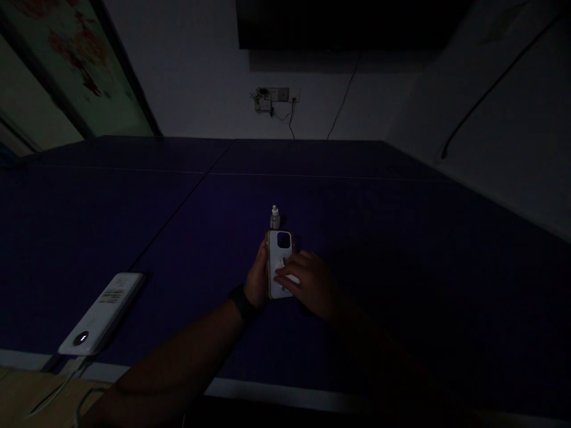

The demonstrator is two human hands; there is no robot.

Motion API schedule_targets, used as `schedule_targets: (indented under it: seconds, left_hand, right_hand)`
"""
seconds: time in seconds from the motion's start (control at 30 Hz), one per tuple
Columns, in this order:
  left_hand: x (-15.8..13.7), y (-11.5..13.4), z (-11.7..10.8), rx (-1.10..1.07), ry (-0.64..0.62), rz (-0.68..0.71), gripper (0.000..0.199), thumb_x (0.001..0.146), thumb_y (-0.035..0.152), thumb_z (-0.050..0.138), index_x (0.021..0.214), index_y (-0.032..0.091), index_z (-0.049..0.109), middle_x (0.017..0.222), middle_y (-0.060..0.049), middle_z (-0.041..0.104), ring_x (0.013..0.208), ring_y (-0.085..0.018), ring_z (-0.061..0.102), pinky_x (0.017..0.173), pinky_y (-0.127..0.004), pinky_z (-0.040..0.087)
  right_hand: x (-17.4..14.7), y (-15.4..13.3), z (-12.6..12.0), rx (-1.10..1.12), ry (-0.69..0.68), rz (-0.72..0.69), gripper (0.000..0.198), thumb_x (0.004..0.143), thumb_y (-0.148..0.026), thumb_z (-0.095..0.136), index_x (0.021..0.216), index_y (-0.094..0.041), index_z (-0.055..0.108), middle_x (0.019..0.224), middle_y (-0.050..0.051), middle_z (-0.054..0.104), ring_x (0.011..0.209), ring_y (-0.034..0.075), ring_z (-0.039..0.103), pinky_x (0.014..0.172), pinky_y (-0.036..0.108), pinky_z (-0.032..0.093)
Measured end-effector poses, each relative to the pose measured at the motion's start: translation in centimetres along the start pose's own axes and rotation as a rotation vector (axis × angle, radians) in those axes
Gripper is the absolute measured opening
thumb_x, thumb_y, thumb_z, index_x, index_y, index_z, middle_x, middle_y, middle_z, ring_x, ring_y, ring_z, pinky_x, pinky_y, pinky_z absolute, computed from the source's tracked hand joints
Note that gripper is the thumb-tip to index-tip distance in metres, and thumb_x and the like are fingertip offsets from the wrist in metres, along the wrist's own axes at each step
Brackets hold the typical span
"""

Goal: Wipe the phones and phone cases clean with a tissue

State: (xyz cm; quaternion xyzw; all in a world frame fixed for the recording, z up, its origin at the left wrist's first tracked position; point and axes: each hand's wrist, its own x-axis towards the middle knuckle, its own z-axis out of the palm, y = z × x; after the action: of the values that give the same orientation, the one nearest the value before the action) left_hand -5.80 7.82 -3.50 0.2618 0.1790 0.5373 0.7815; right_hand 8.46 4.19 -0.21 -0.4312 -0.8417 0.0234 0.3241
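Note:
My left hand (pixel 257 274), with a dark band on its wrist, grips a phone case (pixel 275 242) by its left edge. The case has a white back, brownish-gold edges and a square camera cutout at the top. Over the lower part of that back is my right hand (pixel 312 282), fingers bent and pinched together. Something small and white shows between and beside those fingertips, too dim to name. Whether a phone is inside the case I cannot tell. Just beyond the case's top edge stands a small clear bottle (pixel 275 220) with a white cap.
A white power bank (pixel 102 315) with a lit display lies at left on the dark blue table (pixel 200 238), a cable (pixel 57 389) running from its near end. Wall sockets (pixel 272 98) with plugs and cords are at the back, below a dark screen (pixel 348 24). The room is dim.

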Motion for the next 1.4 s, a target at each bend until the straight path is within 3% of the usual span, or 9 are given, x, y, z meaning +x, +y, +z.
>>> schedule_targets:
  seconds: [0.27, 0.4, 0.6, 0.73, 0.87, 1.03, 1.13, 1.23, 1.4]
  left_hand:
    - [-0.3, 0.3, -0.2, 0.016, 0.004, -0.126, 0.060, 0.091, 0.059, 0.061, 0.137, 0.022, 0.057, 0.115, -0.010, 0.072, 0.108, -0.026, 0.067, 0.099, -0.041, 0.047]
    - [-0.2, 0.2, -0.2, 0.000, 0.010, -0.107, 0.056, 0.090, 0.057, 0.063, 0.132, 0.021, 0.060, 0.110, -0.008, 0.073, 0.106, -0.024, 0.067, 0.100, -0.038, 0.046]
    - [-0.2, 0.3, -0.2, -0.027, 0.012, -0.107, 0.059, 0.089, 0.058, 0.064, 0.136, 0.022, 0.057, 0.109, -0.007, 0.073, 0.107, -0.025, 0.067, 0.099, -0.037, 0.047]
    - [-0.2, 0.4, -0.4, -0.019, 0.029, -0.111, 0.058, 0.091, 0.056, 0.063, 0.137, 0.022, 0.056, 0.112, -0.008, 0.073, 0.108, -0.025, 0.067, 0.099, -0.038, 0.047]
    - [0.0, 0.3, -0.4, -0.015, 0.039, -0.088, 0.049, 0.093, 0.053, 0.062, 0.132, 0.023, 0.060, 0.107, -0.006, 0.073, 0.098, -0.022, 0.069, 0.095, -0.036, 0.049]
    - [0.1, 0.5, -0.1, -0.064, 0.006, -0.129, 0.054, 0.094, 0.056, 0.058, 0.132, 0.019, 0.061, 0.103, -0.008, 0.074, 0.093, -0.022, 0.069, 0.091, -0.034, 0.051]
    - [-0.1, 0.6, 0.0, -0.054, 0.017, -0.118, 0.054, 0.094, 0.055, 0.059, 0.134, 0.019, 0.060, 0.108, -0.008, 0.074, 0.095, -0.022, 0.069, 0.094, -0.035, 0.050]
    - [-0.3, 0.7, 0.1, -0.053, 0.037, -0.114, 0.050, 0.094, 0.052, 0.060, 0.132, 0.018, 0.061, 0.105, -0.007, 0.074, 0.092, -0.020, 0.069, 0.095, -0.033, 0.050]
    - [-0.4, 0.9, 0.7, -0.111, 0.020, -0.158, 0.047, 0.096, 0.054, 0.056, 0.117, 0.014, 0.068, 0.096, -0.007, 0.075, 0.087, -0.018, 0.070, 0.086, -0.029, 0.052]
  right_hand:
    - [0.1, 0.9, -0.8, -0.130, 0.051, 0.162, 0.012, 0.091, -0.030, 0.073, 0.082, -0.022, 0.073, 0.083, 0.004, 0.071, 0.078, 0.021, 0.058, 0.072, 0.037, 0.039]
    - [0.1, 0.1, -0.2, -0.052, 0.051, 0.053, 0.006, 0.091, -0.028, 0.072, 0.091, -0.021, 0.074, 0.087, 0.005, 0.071, 0.083, 0.022, 0.059, 0.074, 0.036, 0.043]
    - [0.1, -0.2, -0.6, 0.098, -0.071, -0.163, 0.013, 0.089, -0.029, 0.076, 0.100, -0.023, 0.075, 0.090, 0.003, 0.071, 0.088, 0.020, 0.061, 0.079, 0.035, 0.047]
    - [0.1, 0.6, -1.2, 0.063, -0.079, -0.120, 0.011, 0.084, -0.031, 0.081, 0.090, -0.023, 0.076, 0.086, 0.002, 0.071, 0.085, 0.021, 0.061, 0.076, 0.036, 0.044]
    - [0.1, 0.3, -0.7, -0.013, 0.000, 0.010, 0.012, 0.087, -0.031, 0.077, 0.096, -0.022, 0.076, 0.092, 0.005, 0.072, 0.085, 0.022, 0.060, 0.075, 0.037, 0.044]
    - [0.0, -0.2, -0.6, 0.070, -0.013, -0.160, 0.012, 0.090, -0.028, 0.075, 0.101, -0.025, 0.077, 0.092, 0.004, 0.071, 0.090, 0.021, 0.060, 0.079, 0.036, 0.045]
    - [0.1, 0.0, -1.1, 0.022, -0.026, -0.101, 0.008, 0.088, -0.028, 0.075, 0.095, -0.024, 0.077, 0.089, 0.003, 0.071, 0.086, 0.021, 0.059, 0.075, 0.037, 0.043]
    - [0.0, -0.1, -1.1, -0.040, 0.006, -0.008, 0.016, 0.087, -0.028, 0.075, 0.101, -0.022, 0.077, 0.095, 0.006, 0.071, 0.085, 0.022, 0.059, 0.075, 0.038, 0.043]
    - [-0.1, -0.6, -0.8, 0.047, 0.001, -0.152, 0.022, 0.087, -0.026, 0.074, 0.109, -0.025, 0.076, 0.098, 0.005, 0.070, 0.094, 0.023, 0.059, 0.081, 0.038, 0.045]
